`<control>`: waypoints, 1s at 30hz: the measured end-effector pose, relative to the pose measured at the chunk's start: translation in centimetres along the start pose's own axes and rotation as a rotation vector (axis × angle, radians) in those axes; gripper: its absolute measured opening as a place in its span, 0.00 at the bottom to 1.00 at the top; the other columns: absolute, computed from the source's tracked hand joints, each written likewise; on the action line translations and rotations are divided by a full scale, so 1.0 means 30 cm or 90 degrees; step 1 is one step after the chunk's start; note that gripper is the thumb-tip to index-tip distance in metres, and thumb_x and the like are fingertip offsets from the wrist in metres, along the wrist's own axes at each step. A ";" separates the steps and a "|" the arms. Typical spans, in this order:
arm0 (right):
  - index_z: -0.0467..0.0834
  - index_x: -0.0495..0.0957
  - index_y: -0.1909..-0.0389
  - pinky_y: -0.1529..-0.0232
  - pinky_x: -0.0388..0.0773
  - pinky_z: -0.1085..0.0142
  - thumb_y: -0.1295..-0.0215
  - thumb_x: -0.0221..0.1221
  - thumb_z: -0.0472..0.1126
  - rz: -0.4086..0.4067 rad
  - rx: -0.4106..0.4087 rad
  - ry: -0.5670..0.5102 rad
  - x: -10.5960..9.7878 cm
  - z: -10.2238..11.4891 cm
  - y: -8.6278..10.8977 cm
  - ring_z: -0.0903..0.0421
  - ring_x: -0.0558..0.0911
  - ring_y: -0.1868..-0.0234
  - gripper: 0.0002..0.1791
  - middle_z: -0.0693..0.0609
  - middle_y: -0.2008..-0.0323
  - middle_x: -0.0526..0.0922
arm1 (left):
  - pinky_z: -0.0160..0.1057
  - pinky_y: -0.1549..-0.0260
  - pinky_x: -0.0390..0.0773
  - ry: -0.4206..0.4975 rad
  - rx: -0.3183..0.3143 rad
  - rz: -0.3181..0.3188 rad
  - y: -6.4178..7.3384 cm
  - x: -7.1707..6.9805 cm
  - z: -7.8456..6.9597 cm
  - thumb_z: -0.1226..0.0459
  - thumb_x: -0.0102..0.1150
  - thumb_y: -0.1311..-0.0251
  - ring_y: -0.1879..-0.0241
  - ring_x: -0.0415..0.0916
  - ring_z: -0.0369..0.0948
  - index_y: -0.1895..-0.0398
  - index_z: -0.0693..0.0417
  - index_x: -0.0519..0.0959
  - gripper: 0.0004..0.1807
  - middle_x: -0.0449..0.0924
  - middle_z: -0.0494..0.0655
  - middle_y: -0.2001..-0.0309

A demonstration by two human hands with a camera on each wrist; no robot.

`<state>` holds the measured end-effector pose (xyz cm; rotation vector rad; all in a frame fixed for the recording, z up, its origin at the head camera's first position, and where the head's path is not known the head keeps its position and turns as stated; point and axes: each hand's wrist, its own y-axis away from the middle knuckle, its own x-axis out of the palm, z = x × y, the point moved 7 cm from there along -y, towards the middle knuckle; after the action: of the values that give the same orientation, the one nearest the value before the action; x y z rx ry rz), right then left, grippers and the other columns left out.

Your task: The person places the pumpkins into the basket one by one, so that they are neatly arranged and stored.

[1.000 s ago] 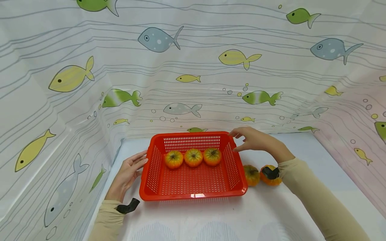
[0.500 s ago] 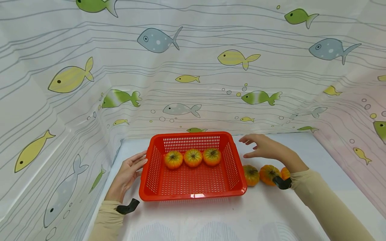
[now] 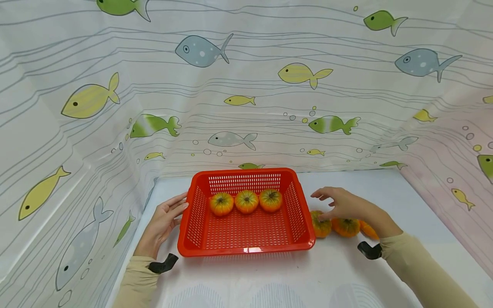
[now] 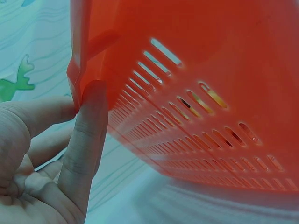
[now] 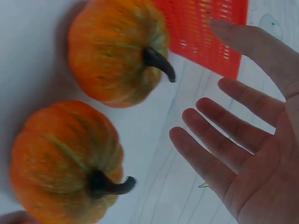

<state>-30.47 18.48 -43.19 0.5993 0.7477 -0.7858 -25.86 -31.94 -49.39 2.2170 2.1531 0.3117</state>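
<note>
The small orange pumpkin [image 3: 320,224] nearest my right hand [image 3: 348,205] sits on the white bench [image 3: 269,278] just beside the right wall of the red basket [image 3: 246,250]. In the right wrist view it [image 5: 117,49] is squat and round, with no real long axis; its dark curved stem [image 5: 160,63] points toward my palm. A second pumpkin [image 3: 345,226] lies just beside it, its stem [image 5: 110,184] turned the same way, and part of a third [image 3: 369,231] shows under my wrist. My right hand hovers over these, fingers [image 5: 219,158] spread and nearly straight, holding nothing, apart from the pumpkins in the wrist view.

The basket's long axis runs left to right across the bench. Three more pumpkins [image 3: 246,201] stand in a row inside it, toward the far wall, stems up. My left hand [image 3: 163,222] lies flat on the bench at the basket's left side, fingers [image 4: 86,140] straight, their tips touching its rim and gripping nothing. A fish-patterned curtain [image 3: 239,85] hangs behind and at both sides.
</note>
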 end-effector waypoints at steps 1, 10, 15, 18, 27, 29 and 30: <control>0.40 0.76 0.36 0.44 0.85 0.45 0.42 0.75 0.47 0.003 0.000 -0.002 0.009 -0.004 0.005 0.38 0.77 0.37 0.35 0.41 0.37 0.80 | 0.32 0.64 0.87 -0.001 0.000 -0.001 0.000 0.000 -0.001 0.64 0.59 0.26 0.58 0.86 0.32 0.21 0.63 0.60 0.35 0.85 0.34 0.53; 0.38 0.76 0.36 0.43 0.84 0.47 0.44 0.77 0.48 0.020 -0.010 -0.009 0.082 -0.040 0.030 0.40 0.78 0.38 0.37 0.42 0.38 0.81 | 0.32 0.64 0.87 -0.001 -0.002 -0.003 0.002 0.002 -0.002 0.63 0.60 0.27 0.57 0.86 0.32 0.21 0.64 0.60 0.35 0.85 0.34 0.53; 0.41 0.78 0.38 0.44 0.84 0.47 0.46 0.78 0.48 0.020 -0.016 -0.003 0.104 -0.053 0.030 0.43 0.80 0.41 0.36 0.46 0.42 0.82 | 0.32 0.63 0.87 0.002 -0.002 -0.002 0.002 0.001 0.000 0.63 0.60 0.27 0.57 0.86 0.32 0.22 0.64 0.60 0.35 0.85 0.34 0.52; 0.43 0.78 0.39 0.44 0.84 0.46 0.46 0.78 0.49 0.020 -0.016 0.006 0.115 -0.059 0.028 0.45 0.80 0.41 0.34 0.47 0.44 0.83 | 0.32 0.64 0.87 0.003 -0.002 -0.002 0.002 0.000 0.001 0.63 0.60 0.27 0.57 0.86 0.32 0.22 0.64 0.60 0.35 0.85 0.34 0.52; 0.44 0.78 0.39 0.44 0.84 0.47 0.46 0.78 0.50 0.012 -0.021 0.023 0.123 -0.078 0.026 0.45 0.80 0.41 0.35 0.48 0.43 0.83 | 0.32 0.64 0.88 -0.004 0.001 0.000 0.000 -0.001 0.001 0.63 0.60 0.27 0.57 0.86 0.32 0.21 0.63 0.60 0.35 0.85 0.34 0.52; 0.44 0.78 0.38 0.44 0.85 0.47 0.46 0.78 0.50 0.012 -0.021 0.024 0.124 -0.079 0.026 0.45 0.80 0.42 0.35 0.48 0.43 0.83 | 0.33 0.64 0.88 -0.004 0.002 -0.001 -0.001 -0.002 0.001 0.63 0.60 0.27 0.57 0.86 0.32 0.21 0.63 0.60 0.35 0.85 0.34 0.52; 0.44 0.78 0.38 0.44 0.85 0.47 0.46 0.78 0.50 0.012 -0.019 0.024 0.125 -0.080 0.026 0.45 0.80 0.42 0.35 0.48 0.43 0.83 | 0.33 0.64 0.88 -0.005 0.002 -0.002 -0.002 -0.002 0.002 0.63 0.60 0.27 0.57 0.86 0.32 0.22 0.63 0.60 0.35 0.85 0.34 0.52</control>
<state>-28.91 19.14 -47.37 0.5941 0.7862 -0.7465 -25.90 -32.00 -49.46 2.2126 2.1551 0.2995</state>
